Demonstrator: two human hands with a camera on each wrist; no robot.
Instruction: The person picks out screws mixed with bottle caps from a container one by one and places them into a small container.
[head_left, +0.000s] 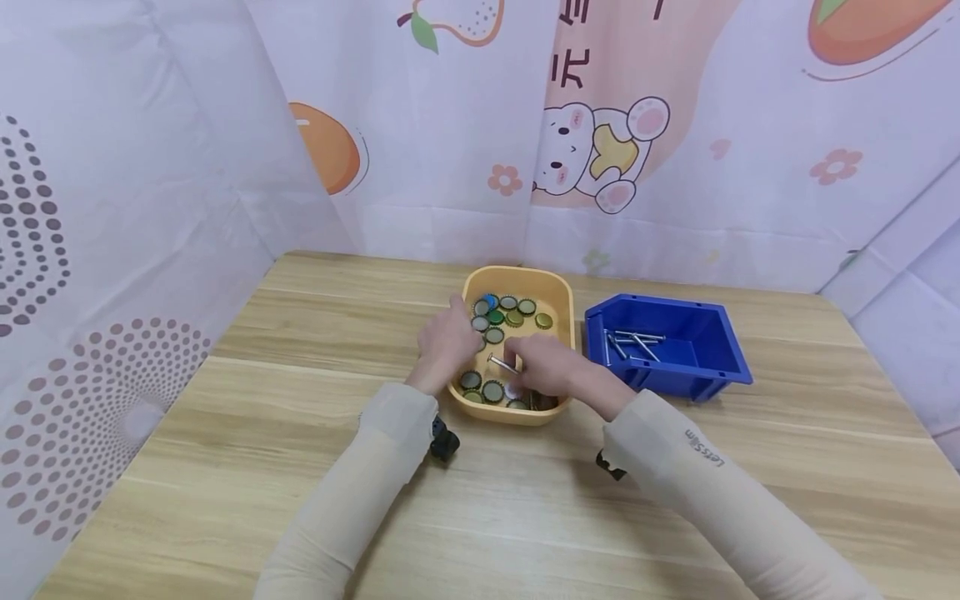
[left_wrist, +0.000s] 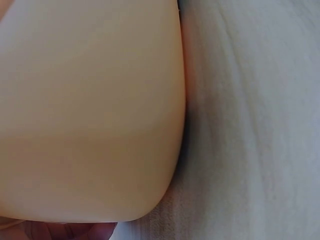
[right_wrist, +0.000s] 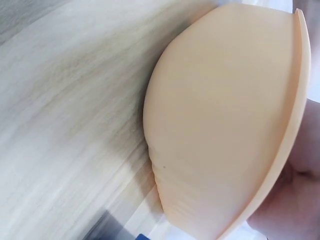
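A yellow-orange plastic tub (head_left: 555, 292) stands on the table with several bottle caps (head_left: 492, 391) in it, mostly grey and gold, some green or blue. At the tub's left rim, my left hand (head_left: 447, 337) grips the edge; curled fingers (left_wrist: 70, 231) show past the tub wall in the left wrist view. Reaching over the right rim, my right hand (head_left: 546, 364) pinches a silvery screw (head_left: 501, 363) above the caps. Its fingertips are partly hidden in the head view. In the right wrist view, the tub wall covers most of this hand.
Right of the tub stands a blue plastic bin (head_left: 693, 385) with several silvery screws (head_left: 643, 346) lying in its left part. Both are on a wood-grain table (head_left: 360, 321). Behind the table hangs a printed curtain (head_left: 450, 167). Dark wrist cameras (head_left: 444, 442) sit beneath the sleeves.
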